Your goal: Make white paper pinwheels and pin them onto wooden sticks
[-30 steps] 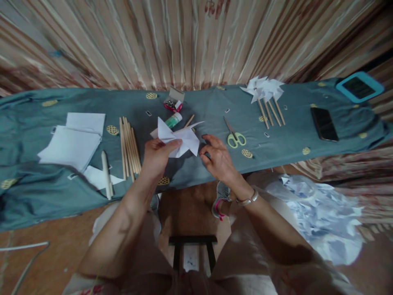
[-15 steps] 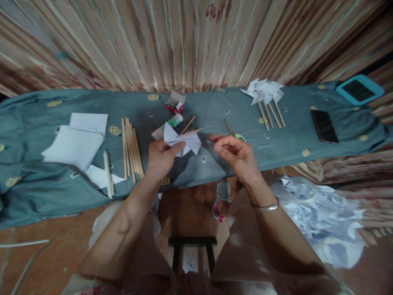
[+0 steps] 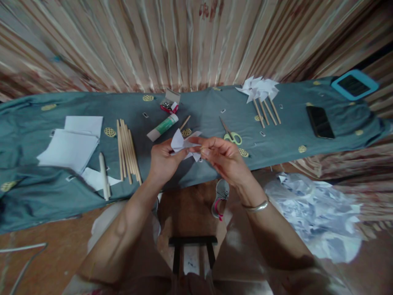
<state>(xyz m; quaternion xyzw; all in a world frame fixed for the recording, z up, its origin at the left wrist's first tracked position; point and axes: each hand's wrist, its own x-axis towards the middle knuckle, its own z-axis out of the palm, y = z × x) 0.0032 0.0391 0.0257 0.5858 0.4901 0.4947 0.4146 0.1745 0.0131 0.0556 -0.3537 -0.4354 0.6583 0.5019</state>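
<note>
Between thumb and fingers, my left hand [image 3: 166,162] is closed on a white paper pinwheel [image 3: 181,142] with folded blades. My right hand [image 3: 225,159] pinches at the pinwheel's right side, its fingertips meeting the paper edge. Something tiny may be between those fingertips, too small to name. Just behind the hands lie a green and white glue stick [image 3: 162,127], a single wooden stick [image 3: 185,122] and scissors [image 3: 231,136] with light green handles. An opened small box [image 3: 170,102] of shiny metal pins stands farther back.
On the left are stacked white paper squares [image 3: 69,147], a white pen [image 3: 104,176] and several wooden sticks [image 3: 126,151]. Finished pinwheels [image 3: 260,89] on sticks, a phone [image 3: 320,122] and a blue-framed device [image 3: 354,85] lie right. A bag of paper scraps [image 3: 316,217] sits below.
My right hand has moved left to the pinwheel, and its fingertips now meet the paper. The pinwheel has shifted slightly right and turned in my left hand. The view has shifted a little.
</note>
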